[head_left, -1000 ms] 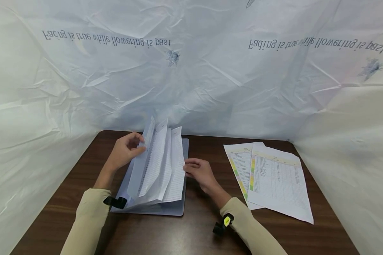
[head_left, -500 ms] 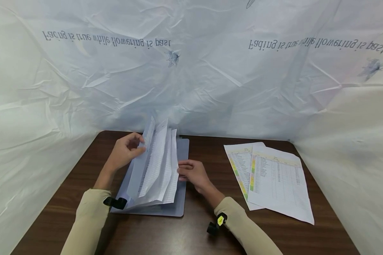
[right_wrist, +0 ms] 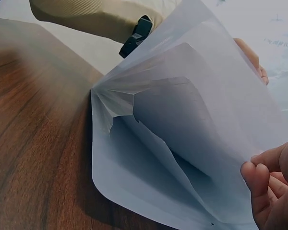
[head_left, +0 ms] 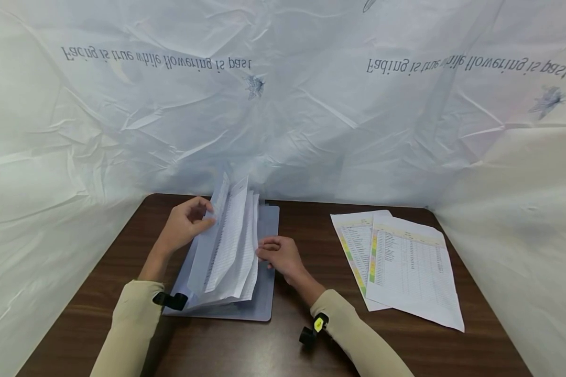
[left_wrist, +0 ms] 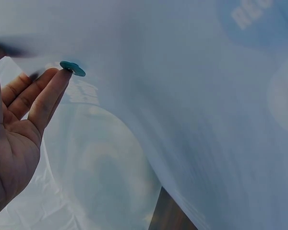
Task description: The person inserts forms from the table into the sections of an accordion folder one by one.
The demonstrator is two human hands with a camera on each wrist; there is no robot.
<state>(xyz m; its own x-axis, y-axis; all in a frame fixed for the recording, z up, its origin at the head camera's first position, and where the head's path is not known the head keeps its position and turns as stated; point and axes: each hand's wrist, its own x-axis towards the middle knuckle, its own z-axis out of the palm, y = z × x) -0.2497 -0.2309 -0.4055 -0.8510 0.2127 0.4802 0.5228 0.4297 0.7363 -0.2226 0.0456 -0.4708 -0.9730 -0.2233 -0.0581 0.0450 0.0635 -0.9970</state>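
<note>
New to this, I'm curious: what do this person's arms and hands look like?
The left hand and right hand are bare. The left sleeve and right sleeve are plain beige. The left wrist device and right wrist device are black, the latter with a yellow patch.

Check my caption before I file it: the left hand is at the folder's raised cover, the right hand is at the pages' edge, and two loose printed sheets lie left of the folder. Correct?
Not quite: the two loose printed sheets lie right of the folder, as the head view shows. The rest stands.
</note>
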